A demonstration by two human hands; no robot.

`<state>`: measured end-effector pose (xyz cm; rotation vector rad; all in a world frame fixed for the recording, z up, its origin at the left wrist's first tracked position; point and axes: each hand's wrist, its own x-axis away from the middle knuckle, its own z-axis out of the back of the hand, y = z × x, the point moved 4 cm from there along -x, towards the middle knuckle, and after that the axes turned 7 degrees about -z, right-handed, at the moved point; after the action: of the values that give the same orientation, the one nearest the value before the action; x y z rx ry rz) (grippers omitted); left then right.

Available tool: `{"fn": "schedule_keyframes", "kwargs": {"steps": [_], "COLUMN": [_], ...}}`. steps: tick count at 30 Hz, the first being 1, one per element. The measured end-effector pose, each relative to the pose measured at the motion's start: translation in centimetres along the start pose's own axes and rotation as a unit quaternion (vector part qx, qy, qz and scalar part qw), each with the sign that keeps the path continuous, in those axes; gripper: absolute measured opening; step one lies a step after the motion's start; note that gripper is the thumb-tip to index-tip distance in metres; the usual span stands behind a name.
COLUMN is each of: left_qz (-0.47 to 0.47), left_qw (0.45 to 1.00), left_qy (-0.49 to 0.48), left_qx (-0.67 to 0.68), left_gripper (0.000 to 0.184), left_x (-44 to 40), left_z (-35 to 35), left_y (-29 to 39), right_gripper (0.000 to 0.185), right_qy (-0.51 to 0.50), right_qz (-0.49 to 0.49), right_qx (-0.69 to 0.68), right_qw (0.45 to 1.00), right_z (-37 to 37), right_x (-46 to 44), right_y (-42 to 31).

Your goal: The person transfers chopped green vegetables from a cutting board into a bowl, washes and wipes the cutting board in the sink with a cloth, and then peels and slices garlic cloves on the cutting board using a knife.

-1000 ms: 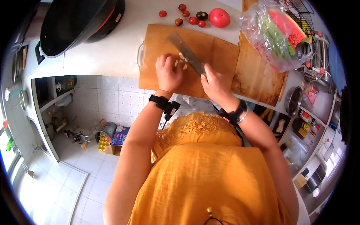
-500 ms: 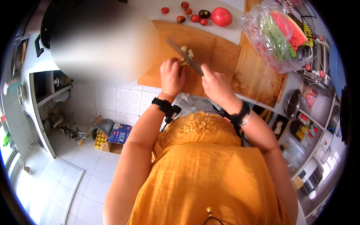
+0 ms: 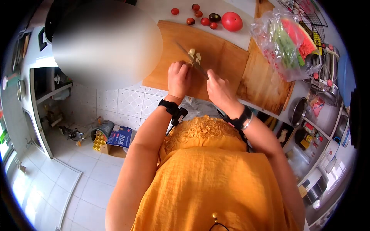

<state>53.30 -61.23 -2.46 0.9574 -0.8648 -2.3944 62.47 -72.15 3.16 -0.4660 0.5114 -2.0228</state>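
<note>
My right hand [image 3: 220, 89] is wrapped round the handle of a knife [image 3: 191, 59], whose blade points up and left over the wooden cutting board [image 3: 216, 48]. Small pale pieces [image 3: 197, 57], which look like garlic, lie on the board beside the blade. Just left of the blade, my left hand [image 3: 179, 79] is closed with its fingertips bent down on the board; what lies under them is too small to name.
Behind the board are small tomatoes [image 3: 205, 21], a dark one [image 3: 214, 17] and a large red tomato [image 3: 232, 21]. A plastic bag [image 3: 275, 50] with greens and watermelon [image 3: 298, 36] lies at right. A blurred patch hides the upper left.
The blade has turned from lying flatter to more edge-on beside the pale pieces. My left hand remains closed at its left. The view has shifted slightly, and a blurred patch now covers most of the pan.
</note>
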Motion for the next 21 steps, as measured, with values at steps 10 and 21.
{"fn": "schedule_keyframes", "kwargs": {"steps": [10, 21], "left_qz": [0.002, -0.002], "left_qw": [1.0, 1.0], "left_qy": [-0.006, -0.001], "left_qx": [0.0, 0.014], "left_gripper": [0.014, 0.018], "left_x": [-0.2, 0.0], "left_z": [0.0, 0.2], "left_y": [0.1, 0.1], "right_gripper": [0.033, 0.038], "right_qy": [-0.08, -0.121], "right_qz": [-0.061, -0.076], "right_qx": [0.017, 0.033], "right_qw": [0.995, 0.989], "right_z": [0.2, 1.2], "right_x": [-0.8, 0.3], "right_y": [-1.0, -1.7]}}
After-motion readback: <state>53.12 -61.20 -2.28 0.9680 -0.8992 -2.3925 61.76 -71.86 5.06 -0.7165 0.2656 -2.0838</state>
